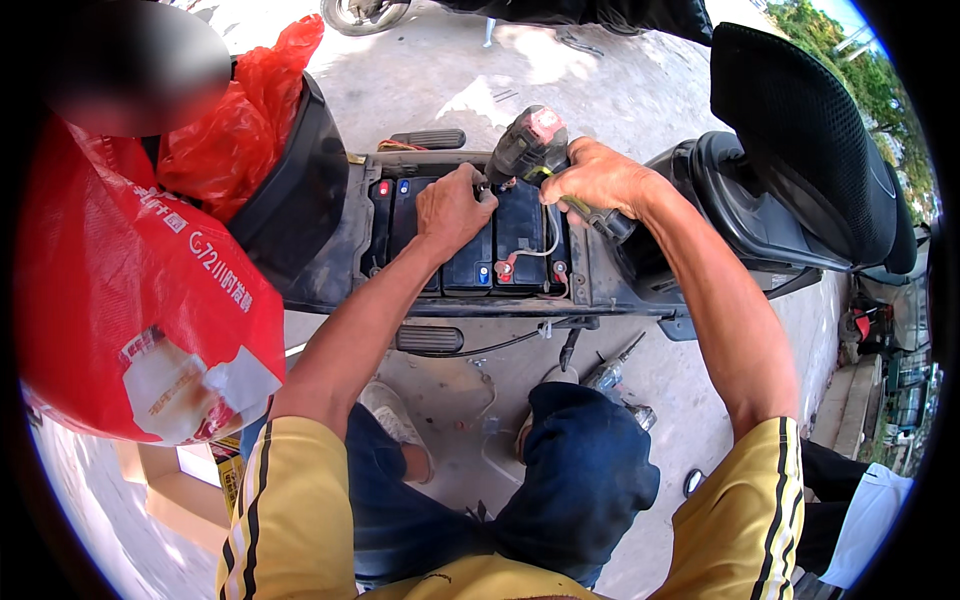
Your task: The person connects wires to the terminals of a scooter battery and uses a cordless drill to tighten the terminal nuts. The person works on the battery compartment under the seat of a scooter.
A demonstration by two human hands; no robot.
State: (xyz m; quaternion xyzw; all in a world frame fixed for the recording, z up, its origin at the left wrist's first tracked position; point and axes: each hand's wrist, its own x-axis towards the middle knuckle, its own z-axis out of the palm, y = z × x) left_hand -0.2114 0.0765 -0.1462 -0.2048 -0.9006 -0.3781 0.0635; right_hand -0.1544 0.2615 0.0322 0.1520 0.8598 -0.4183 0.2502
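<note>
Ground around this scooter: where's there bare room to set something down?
Bare concrete lies beyond the scooter, between its far footrest and a wheel. Crowded: the batteries, with left hand, right hand and drill over them; and beside the right knee, where another tool lies.

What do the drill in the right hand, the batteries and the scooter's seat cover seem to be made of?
Drill: probably hard plastic, mostly dark and dull; the rounded housing looks moulded.
Batteries: likely smooth black plastic cases, judging by their flat, even faces and clean edges.
Seat cover: seemingly matte black mesh fabric, from its fine net texture; the exact fibre can't be told.
</note>
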